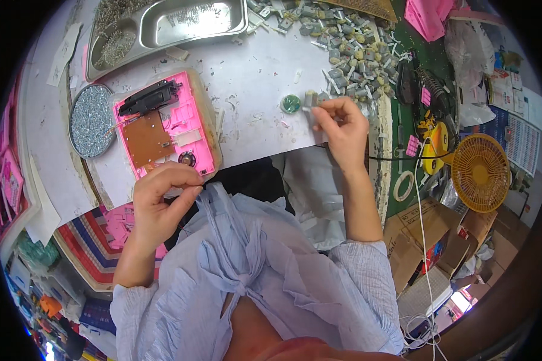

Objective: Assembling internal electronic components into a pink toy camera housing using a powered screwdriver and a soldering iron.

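My left hand (162, 195) is closed in a pinch at the near right corner of a bright pink plastic housing (206, 144); what lies between its fingertips is too small to make out. Inside the housing sit a brown board (146, 143), a black elongated part (149, 98), a pale block (188, 138) and a small round dark part (187, 159). My right hand (345, 127) pinches a small grey motor (311, 98) with a yellowish end, over the white table top. Just left of that motor stands a small round green container (290, 103).
Many similar small motors (352, 63) are heaped at the far right. A steel tray (193, 27) of screws stands at the far left, above a round dish (92, 120) of small metal pieces. To the right are a yellow fan (480, 173), cables and cardboard boxes (421, 231).
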The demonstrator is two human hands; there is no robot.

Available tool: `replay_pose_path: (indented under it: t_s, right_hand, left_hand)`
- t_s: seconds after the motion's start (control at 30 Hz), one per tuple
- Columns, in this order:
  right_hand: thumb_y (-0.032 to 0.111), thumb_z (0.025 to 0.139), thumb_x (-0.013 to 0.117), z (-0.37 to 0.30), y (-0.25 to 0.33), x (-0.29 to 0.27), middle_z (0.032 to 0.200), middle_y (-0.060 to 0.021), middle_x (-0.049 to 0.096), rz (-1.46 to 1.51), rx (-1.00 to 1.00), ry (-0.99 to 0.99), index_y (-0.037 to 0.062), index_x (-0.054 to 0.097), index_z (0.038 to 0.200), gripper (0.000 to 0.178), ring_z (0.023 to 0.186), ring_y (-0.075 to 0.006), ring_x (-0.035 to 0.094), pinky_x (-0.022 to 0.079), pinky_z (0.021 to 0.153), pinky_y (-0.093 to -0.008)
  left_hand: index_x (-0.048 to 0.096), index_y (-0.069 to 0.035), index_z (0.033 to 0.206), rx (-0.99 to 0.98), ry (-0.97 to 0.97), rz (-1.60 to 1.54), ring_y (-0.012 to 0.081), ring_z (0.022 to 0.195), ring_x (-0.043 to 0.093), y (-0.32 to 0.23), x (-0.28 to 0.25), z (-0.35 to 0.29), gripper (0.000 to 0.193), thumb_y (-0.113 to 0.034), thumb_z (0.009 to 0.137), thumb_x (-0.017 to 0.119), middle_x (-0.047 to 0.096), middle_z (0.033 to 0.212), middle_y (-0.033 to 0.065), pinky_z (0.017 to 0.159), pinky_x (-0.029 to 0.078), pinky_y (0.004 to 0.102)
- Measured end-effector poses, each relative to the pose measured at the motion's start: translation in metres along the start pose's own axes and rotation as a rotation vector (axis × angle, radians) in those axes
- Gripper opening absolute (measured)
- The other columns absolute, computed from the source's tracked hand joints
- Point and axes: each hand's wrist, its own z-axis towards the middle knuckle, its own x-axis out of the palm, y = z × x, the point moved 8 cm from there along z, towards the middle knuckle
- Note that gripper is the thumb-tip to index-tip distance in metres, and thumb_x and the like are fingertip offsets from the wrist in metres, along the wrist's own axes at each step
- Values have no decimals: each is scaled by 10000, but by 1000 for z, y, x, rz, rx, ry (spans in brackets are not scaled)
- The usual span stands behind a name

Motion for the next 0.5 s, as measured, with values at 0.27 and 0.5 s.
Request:
replay_pose_path:
  t_s: [0.27, 0.5]
  right_hand:
    - [24, 870, 744, 11, 33, 26, 845, -63, 681, -559, -268, 228, 40, 654, 1132, 277, 692, -141, 637, 521, 640, -318]
    - [-25, 841, 690, 7, 68, 54, 857, -96, 653, -893, -767, 380, 65, 650, 1265, 436, 756, -235, 628, 526, 711, -349]
  left_hand:
    - [704, 16, 947, 24, -74, -58, 220, 865, 687, 6, -4, -12, 152, 82, 816, 742, 720, 958, 114, 779, 550, 321]
    - [703, 10, 954, 33, -115, -53, 214, 840, 680, 0, 1, -5, 156, 85, 821, 732, 709, 943, 107, 752, 542, 324]
